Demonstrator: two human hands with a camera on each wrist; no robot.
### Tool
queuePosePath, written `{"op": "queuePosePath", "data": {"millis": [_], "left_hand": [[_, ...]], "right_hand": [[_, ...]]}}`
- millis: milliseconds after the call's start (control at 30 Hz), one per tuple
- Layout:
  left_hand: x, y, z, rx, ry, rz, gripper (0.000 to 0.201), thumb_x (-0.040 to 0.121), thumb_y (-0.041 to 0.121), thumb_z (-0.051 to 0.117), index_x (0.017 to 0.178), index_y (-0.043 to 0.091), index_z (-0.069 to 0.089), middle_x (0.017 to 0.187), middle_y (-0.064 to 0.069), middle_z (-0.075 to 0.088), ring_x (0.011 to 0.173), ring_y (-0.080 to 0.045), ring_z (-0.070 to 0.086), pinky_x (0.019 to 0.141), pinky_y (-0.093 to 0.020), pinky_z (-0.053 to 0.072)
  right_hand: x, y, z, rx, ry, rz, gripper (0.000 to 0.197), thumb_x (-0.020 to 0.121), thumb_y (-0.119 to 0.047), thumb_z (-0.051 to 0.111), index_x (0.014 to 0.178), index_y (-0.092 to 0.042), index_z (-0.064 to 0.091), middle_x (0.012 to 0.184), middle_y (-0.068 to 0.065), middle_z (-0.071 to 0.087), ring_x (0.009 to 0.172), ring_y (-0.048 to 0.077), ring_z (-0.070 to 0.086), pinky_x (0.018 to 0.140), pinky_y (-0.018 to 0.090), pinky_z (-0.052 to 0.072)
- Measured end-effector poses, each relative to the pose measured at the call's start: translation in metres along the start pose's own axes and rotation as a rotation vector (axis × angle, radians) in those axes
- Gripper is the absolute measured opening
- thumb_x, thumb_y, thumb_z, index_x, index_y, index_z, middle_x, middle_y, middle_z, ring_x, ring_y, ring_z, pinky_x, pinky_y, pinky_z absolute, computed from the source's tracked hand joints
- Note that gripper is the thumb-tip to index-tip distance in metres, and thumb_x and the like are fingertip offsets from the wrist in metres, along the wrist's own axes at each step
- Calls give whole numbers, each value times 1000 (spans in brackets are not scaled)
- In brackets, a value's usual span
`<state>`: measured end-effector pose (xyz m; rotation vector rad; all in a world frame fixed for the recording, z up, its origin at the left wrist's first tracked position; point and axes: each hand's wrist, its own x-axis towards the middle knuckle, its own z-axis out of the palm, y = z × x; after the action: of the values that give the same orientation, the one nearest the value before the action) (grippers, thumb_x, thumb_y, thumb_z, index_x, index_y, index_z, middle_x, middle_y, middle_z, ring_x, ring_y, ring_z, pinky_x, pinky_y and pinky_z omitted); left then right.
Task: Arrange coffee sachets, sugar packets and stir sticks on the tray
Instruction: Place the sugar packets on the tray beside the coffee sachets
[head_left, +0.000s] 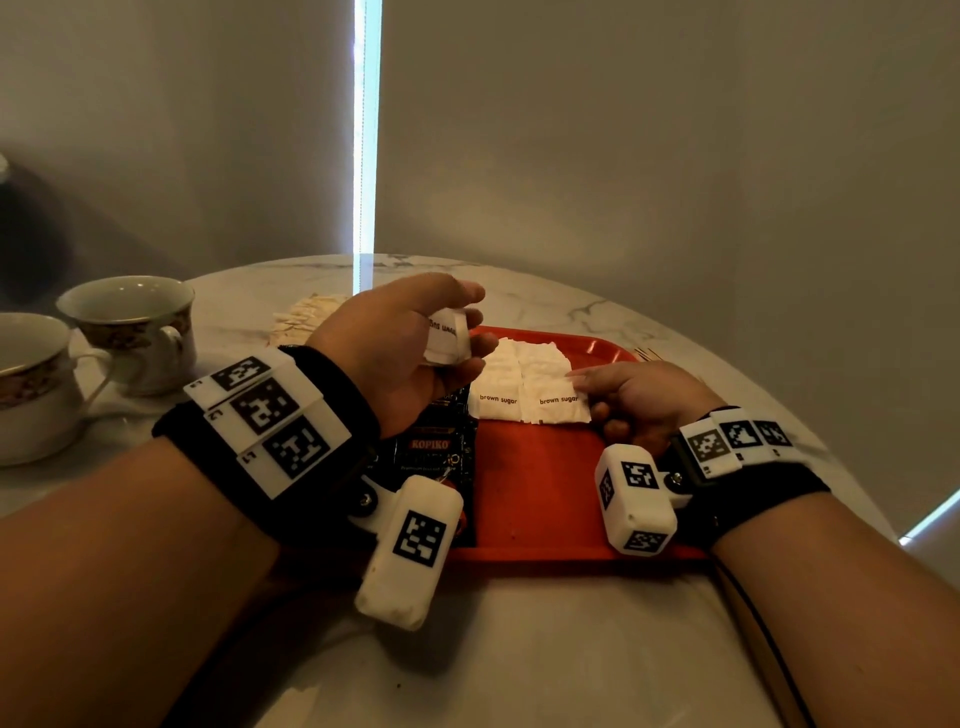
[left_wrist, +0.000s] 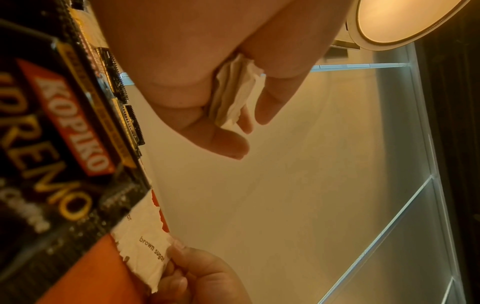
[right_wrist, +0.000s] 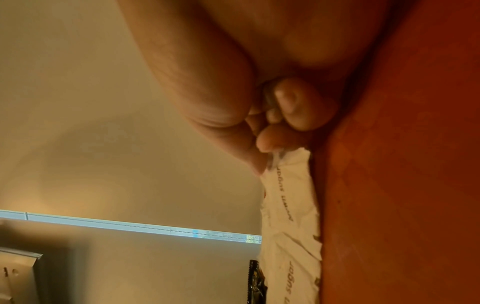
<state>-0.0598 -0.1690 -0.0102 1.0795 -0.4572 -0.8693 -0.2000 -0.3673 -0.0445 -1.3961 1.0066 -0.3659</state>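
Holding spare sugar packets (head_left: 445, 336), your left hand (head_left: 400, 345) hovers above the tray (head_left: 540, 493). Your right hand (head_left: 644, 397) pinches the laid packet (head_left: 556, 400) at its right edge, nearer the open space rightward.

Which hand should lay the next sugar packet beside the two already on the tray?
Probably the right hand: it pinches the second brown sugar packet on the red tray, beside open tray space. The left hand grips the spare sugar packets and can feed it.

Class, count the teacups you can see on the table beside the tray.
2. One teacup stands on the marble table, left of the red tray; the other teacup sits nearer, cropped by the left edge. More may lie beyond the frame.
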Motion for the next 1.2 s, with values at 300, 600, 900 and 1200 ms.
{"op": "queuePosePath", "data": {"millis": [300, 600, 900, 1200], "left_hand": [[-3, 2, 1, -26, -23, -22, 35, 93, 8, 41, 114, 6, 68, 120, -19, 55, 96, -33, 67, 60, -31, 58], [-4, 0, 4, 13, -85, -77, 36, 97, 3, 40, 123, 11, 64, 126, -20, 56, 102, -34, 68, 67, -39, 63], [-2, -3, 2, 25, -82, -46, 28, 93, 7, 62, 121, 7, 63, 111, -16, 70, 95, -28, 67, 60, -30, 58], [0, -7, 2, 90, -83, 11, 31, 84, 16, 71, 114, 10, 65, 107, -12, 70, 85, -23, 64, 53, -26, 53]], "right_hand": [[0, 0, 3, 38, 53, -51, 16, 96, -7, 60, 109, -5, 69, 88, 11, 66, 52, 10, 51, 39, 19, 36], [-3, -5, 6, 194, 113, -189, 20, 97, -9, 59, 115, -7, 65, 94, 10, 67, 61, 14, 57, 47, 23, 38], [-38, -24, 18, 425, -95, -357, 15, 92, -29, 63, 93, -14, 65, 81, 1, 66, 58, 10, 53, 43, 19, 35], [-61, -15, 48, 226, -409, -381, 43, 80, -22, 72, 117, -4, 60, 87, 6, 61, 61, 11, 52, 45, 19, 36]]}}
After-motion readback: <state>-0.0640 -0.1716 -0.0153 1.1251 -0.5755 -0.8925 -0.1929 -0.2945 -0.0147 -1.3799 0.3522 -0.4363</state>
